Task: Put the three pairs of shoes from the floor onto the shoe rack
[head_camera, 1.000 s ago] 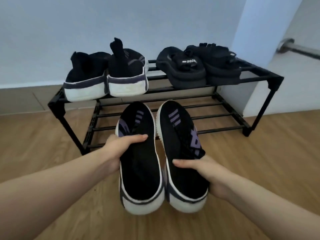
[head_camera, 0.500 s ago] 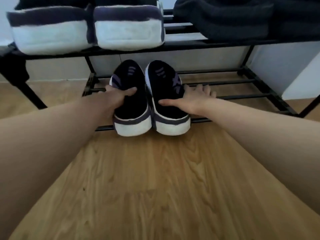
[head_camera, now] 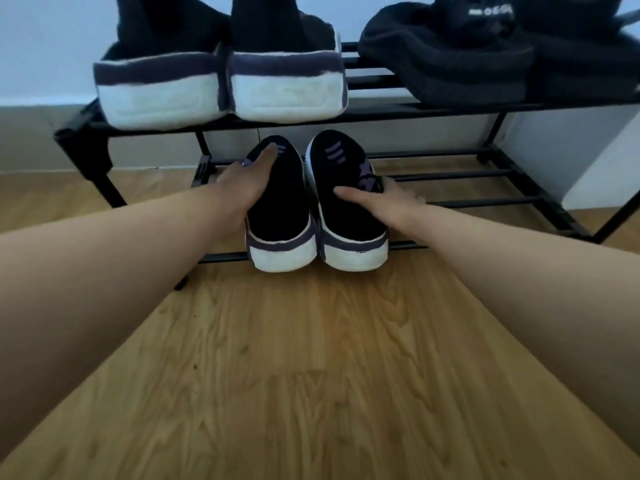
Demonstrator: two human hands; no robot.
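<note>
A black two-tier shoe rack (head_camera: 450, 174) stands against the wall. On its lower tier lie two black slip-on shoes with white soles, heels toward me. My left hand (head_camera: 246, 188) grips the left shoe (head_camera: 280, 223) from its left side, thumb on top. My right hand (head_camera: 384, 199) holds the right shoe (head_camera: 349, 216) from its right side, thumb across the opening. On the top tier sit a black high-top pair with white heels (head_camera: 221, 88) at the left and a black sandal pair (head_camera: 485, 53) at the right.
A wooden floor (head_camera: 311, 375) spreads in front of the rack. A pale wall (head_camera: 52, 46) with a skirting board runs behind it. A white wall corner (head_camera: 602, 161) stands close to the rack's right end. The lower tier's bars right of the shoes are bare.
Both hands carried the slip-on pair from above the floor down and forward onto the lower tier. My view has dropped closer to the rack. Both hands stay on the shoes.
</note>
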